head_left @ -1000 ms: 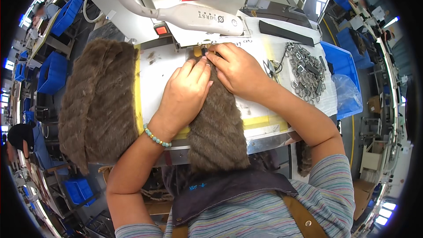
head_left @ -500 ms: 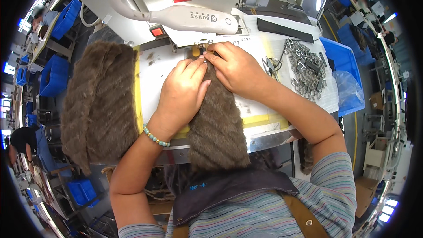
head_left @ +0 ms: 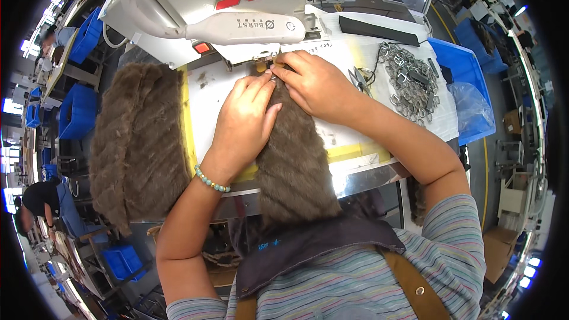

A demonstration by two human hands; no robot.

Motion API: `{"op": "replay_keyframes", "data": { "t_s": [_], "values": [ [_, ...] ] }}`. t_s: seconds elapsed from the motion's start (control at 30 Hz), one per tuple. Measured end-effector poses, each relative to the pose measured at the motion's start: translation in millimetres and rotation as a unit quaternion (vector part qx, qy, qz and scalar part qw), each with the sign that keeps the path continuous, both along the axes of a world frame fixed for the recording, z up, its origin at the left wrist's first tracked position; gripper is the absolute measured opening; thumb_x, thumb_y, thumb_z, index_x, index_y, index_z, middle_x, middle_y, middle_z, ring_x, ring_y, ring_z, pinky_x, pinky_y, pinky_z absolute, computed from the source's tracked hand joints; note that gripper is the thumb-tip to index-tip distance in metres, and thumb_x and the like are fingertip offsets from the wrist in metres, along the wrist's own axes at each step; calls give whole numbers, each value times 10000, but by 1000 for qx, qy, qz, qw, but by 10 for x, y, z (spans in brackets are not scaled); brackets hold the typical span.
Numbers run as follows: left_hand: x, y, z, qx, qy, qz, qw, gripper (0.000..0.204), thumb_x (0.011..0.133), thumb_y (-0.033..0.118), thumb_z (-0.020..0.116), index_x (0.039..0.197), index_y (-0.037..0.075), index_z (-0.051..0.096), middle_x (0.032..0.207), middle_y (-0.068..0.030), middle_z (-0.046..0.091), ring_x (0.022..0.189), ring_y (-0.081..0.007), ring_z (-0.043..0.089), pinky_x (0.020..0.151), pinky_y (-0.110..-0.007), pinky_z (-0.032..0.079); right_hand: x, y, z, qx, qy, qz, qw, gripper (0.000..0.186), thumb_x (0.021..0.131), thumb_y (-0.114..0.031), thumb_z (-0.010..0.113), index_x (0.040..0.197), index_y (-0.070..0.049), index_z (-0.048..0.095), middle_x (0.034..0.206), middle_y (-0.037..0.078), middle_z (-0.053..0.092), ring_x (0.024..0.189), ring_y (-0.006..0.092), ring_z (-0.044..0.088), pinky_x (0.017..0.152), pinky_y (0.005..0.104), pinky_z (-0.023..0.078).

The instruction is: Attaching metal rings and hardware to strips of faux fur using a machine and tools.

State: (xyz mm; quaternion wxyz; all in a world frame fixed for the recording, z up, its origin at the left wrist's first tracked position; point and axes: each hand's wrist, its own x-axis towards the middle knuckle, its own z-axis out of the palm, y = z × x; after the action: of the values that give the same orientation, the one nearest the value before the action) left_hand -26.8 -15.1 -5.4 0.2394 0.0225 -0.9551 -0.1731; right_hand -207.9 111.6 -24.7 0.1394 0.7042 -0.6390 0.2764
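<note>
A long brown fur strip [head_left: 296,163] runs from the needle area of a white sewing machine [head_left: 172,0] down over the table's front edge toward my apron. My left hand [head_left: 242,121], with a beaded bracelet on its wrist, presses and grips the strip's narrow far end from the left. From the right, my right hand [head_left: 320,86] pinches the same end, its fingertips meeting the left ones just below the presser foot. A small shiny bit shows at the fingertips, too small to name. The exact stitching point is hidden by my fingers.
A wider brown fur piece [head_left: 142,142] lies on the left of the table. At right are a pile of metal buckles [head_left: 412,83], thread snips [head_left: 359,80], a black strip [head_left: 379,31] and a blue bin [head_left: 474,92] with clear plastic. A lamp arm [head_left: 243,28] hangs above.
The whole view has shifted slightly, so the machine sits a little further left. Both hands keep their grip on the strip's end by the needle, with hardly any visible movement.
</note>
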Motion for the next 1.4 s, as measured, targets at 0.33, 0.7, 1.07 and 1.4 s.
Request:
{"op": "replay_keyframes", "data": {
  "t_s": [0.33, 0.7, 1.07, 1.4],
  "values": [
    [-25, -37, -81, -20, 9, 7, 1000, 400, 903, 76, 769, 1263, -62, 663, 1355, -178, 680, 1214, -365, 622, 1060, -448, 515, -19, 31, 45, 45, -18, -10, 999, 423, 865, -32, 720, 1287, -8, 713, 1293, 140, 657, 1163, 315, 660, 965, 402, 581],
    [-22, -49, -92, -36, 16, 23, 999, 370, 896, 84, 769, 1227, -52, 678, 1314, -168, 693, 1166, -349, 638, 1029, -437, 533, -34, -23, 17, 6, -6, 14, 1000, 324, 860, -64, 748, 1176, 5, 743, 1150, 123, 667, 1050, 310, 656, 894, 420, 580],
    [82, -37, 69, -63, 19, 12, 998, 307, 886, 108, 786, 1154, -25, 718, 1183, -147, 730, 1059, -328, 677, 937, -427, 564, 3, 4, 103, 0, 22, 18, 1000, 224, 866, -122, 773, 1071, -32, 767, 1055, 56, 690, 977, 253, 685, 810, 376, 587],
    [129, -177, 24, -15, 70, 63, 995, 180, 917, 186, 759, 986, 23, 727, 897, -140, 701, 851, -337, 675, 787, -455, 557, 78, -137, 229, 10, 187, -15, 982, 92, 792, -139, 735, 866, -94, 703, 883, 13, 639, 829, 191, 675, 714, 338, 572]
  ]
}}
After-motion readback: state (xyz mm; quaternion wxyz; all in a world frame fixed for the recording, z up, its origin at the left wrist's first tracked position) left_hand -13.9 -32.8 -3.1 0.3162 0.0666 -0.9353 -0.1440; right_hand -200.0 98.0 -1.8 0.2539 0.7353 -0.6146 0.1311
